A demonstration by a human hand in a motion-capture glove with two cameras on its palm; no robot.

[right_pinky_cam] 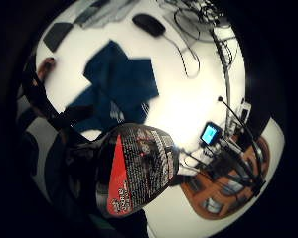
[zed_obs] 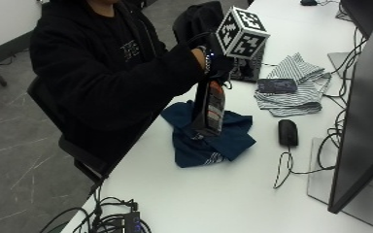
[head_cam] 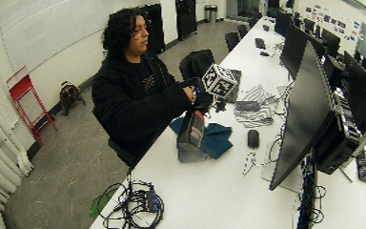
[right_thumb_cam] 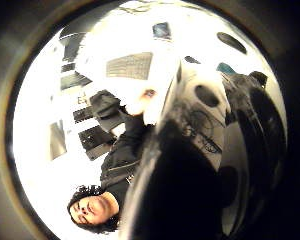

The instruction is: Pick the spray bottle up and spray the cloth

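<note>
The gloved right hand (zed_obs: 217, 63) grips the spray bottle (zed_obs: 210, 108) at its neck, suspended above the blue cloth (zed_obs: 206, 135) on the worktop (zed_obs: 238, 194); rigid plastic, probably bottom-heavy, best controlled by neck and trigger.

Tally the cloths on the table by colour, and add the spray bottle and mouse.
Blue cloth: 1
Striped cloth: 1
Spray bottle, held above the blue cloth by the gloved right hand: 1
Mouse: 1
Total: 4
</note>
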